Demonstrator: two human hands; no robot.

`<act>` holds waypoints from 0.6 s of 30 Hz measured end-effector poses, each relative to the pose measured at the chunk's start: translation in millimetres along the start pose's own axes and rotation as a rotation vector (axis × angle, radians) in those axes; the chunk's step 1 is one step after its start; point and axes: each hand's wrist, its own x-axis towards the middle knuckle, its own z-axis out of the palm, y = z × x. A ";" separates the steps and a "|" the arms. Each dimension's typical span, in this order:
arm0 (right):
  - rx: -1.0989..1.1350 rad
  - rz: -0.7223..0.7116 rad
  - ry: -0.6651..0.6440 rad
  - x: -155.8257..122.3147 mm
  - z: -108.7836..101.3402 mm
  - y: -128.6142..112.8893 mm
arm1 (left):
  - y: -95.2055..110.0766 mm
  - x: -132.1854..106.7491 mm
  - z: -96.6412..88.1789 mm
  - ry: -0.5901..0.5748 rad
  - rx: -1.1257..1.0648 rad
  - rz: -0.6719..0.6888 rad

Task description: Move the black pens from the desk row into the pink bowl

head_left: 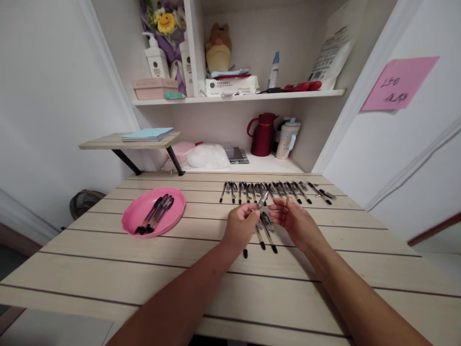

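Observation:
My left hand [240, 225] is closed, with a clear pen barrel [263, 198] pinched between thumb and fingers and tilted up to the right. Just to its right is my right hand [293, 222], its fingers loosely curled and apart, with nothing visible in them. Below and between the hands lie several pen parts with black ends [268, 235], partly hidden by my left hand. Beyond the hands, a long row of dark pen pieces and clear barrels [248, 191] stretches across the table. Several black pens [157, 214] rest together in a pink dish [175, 223] on the left.
The slatted wooden table [173, 283] meets a white shelf unit at the back. A small raised stand [108, 142] bears light blue papers [149, 133]. A red jug [263, 137] and a pale tumbler [287, 140] stand at the back right. A pink note [399, 84] hangs on the right wall.

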 end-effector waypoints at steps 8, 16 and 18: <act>-0.226 -0.039 0.189 15.8 -24.7 9.8 | 59.3 18.9 -77.3 0.195 0.190 0.298; -0.363 -0.009 0.212 19.3 -31.2 19.2 | 80.6 19.7 -219.6 0.632 1.115 0.116; -0.365 -0.039 0.193 21.5 -34.2 22.7 | 72.2 15.8 -237.5 0.630 1.206 -0.083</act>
